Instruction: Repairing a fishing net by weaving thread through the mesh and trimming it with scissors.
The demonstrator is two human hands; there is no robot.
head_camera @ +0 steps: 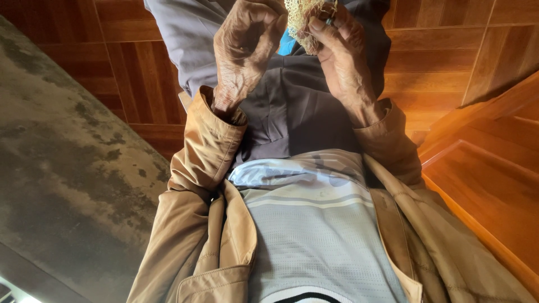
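Fingers [264,25] of left hand [241,56] curled closed, pinching pale netted fibre bundle [300,17] | right hand [342,56] fingers also clamped on same bundle, up at top edge between both hands | blue scrap [286,45] just under it | tan jacket sleeves [205,146] below | wood floor [449,56] behind | grey concrete [62,168] off to one side

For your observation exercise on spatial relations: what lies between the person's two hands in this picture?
In the head view, a pale yellowish netted bundle sits between the left hand and right hand, pinched by the fingers of both. Just below it, a small blue patch shows in the gap.
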